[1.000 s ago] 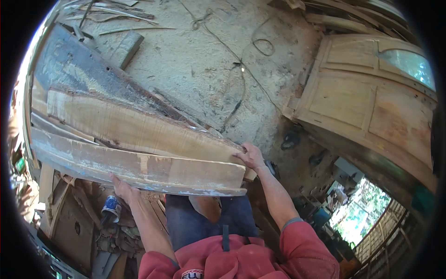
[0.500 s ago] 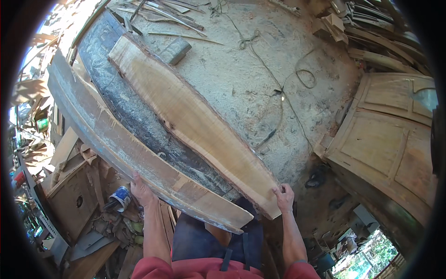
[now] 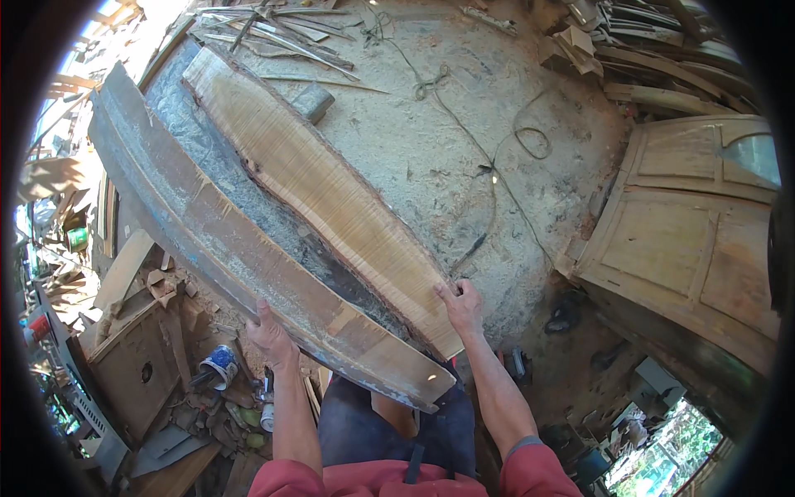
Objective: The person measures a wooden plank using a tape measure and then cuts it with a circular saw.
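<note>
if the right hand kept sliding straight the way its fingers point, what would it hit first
The right hand grips the near end of the pale plank, fingers pointing up along it. Going on, it would probably meet only more of that plank's face; depth is hard to judge.

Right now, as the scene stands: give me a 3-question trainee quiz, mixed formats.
1. True or false: the left hand grips the outer edge of the long plank.
2. Which hand is at the pale slab's near end? A left, B right, C neither.
3. Fill in: the cable lies on the dusty ____.

Key: 1 true. 2 B. 3 floor.
</note>
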A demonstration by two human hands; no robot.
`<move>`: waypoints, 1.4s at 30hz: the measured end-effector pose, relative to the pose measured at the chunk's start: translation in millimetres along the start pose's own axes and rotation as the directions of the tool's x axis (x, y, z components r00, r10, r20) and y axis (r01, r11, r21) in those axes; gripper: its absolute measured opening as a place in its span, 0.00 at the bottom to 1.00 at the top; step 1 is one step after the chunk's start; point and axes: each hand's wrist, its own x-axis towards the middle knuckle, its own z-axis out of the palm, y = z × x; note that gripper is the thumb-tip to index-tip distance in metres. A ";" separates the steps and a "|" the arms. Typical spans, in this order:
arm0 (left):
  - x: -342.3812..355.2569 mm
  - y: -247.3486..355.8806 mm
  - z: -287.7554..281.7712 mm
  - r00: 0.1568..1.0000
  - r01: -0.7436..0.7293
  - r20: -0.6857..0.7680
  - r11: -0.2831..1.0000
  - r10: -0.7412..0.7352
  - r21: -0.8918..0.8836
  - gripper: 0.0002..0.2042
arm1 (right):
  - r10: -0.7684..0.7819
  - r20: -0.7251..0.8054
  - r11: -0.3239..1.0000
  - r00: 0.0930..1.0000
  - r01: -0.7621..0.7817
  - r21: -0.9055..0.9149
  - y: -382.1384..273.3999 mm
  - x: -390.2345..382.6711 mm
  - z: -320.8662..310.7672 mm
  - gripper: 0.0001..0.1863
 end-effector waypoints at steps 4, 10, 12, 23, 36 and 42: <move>-5.0 23.5 27.0 0.992 0.110 -0.051 0.993 -0.112 -0.044 0.27 | -0.204 -0.127 0.965 0.971 0.221 0.142 13.8 -32.4 -16.7 0.22; 4.2 50.5 36.3 0.990 0.138 0.057 0.974 -0.129 -0.181 0.35 | -0.079 0.014 0.958 0.997 0.072 0.276 80.5 -139.1 -82.0 0.20; 9.8 50.3 37.0 0.985 0.168 0.063 0.972 -0.159 -0.162 0.36 | -0.129 -0.037 0.962 0.991 0.134 0.238 77.5 -175.7 -79.8 0.19; -6.7 52.7 59.0 0.988 0.142 0.064 0.990 -0.141 0.003 0.35 | 0.082 -0.208 0.896 0.975 0.020 0.444 108.2 -195.1 -24.5 0.15; 26.9 -0.9 139.1 0.998 0.014 0.065 1.000 -0.012 -0.019 0.31 | 0.135 -0.107 0.898 0.985 -0.076 0.434 118.7 -106.4 -21.4 0.13; 32.0 -17.4 141.3 0.999 0.043 0.004 0.997 -0.043 0.068 0.31 | 0.114 -0.109 0.903 0.988 -0.057 0.427 127.6 -101.1 -21.3 0.13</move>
